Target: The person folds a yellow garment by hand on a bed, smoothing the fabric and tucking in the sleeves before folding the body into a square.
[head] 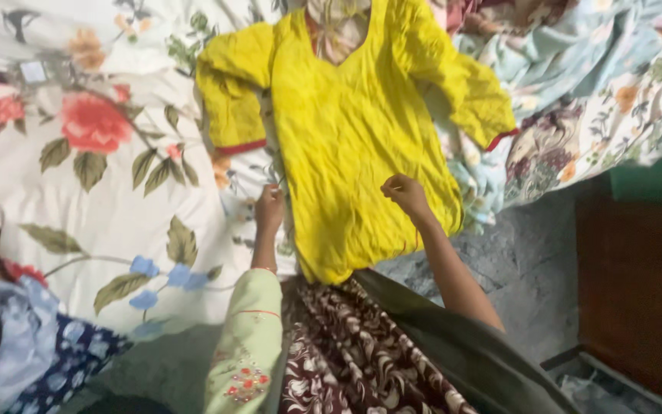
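- At nine o'clock, a white bedsheet printed with large red and blue flowers covers the bed; a blue patterned cloth lies bunched at seven o'clock.
- The left hand, just left of centre, is closed in a pinch on the left side edge of the yellow tunic; its pale green embroidered sleeve runs down to six o'clock.
- The tunic lies front-up at twelve o'clock, neck away from the person, both short sleeves spread out, each cuff edged in red. The cloth is bright, thin and creased, and its hem hangs over the bed's edge.
- The right hand, just right of centre, is clenched on a fold of the tunic near its right side.
- The step in hand looks like laying the garment flat. Judging from the creases, the next move calls for an even pull on both edges.
- At three o'clock a second floral sheet lies rumpled, above a dark wooden panel.
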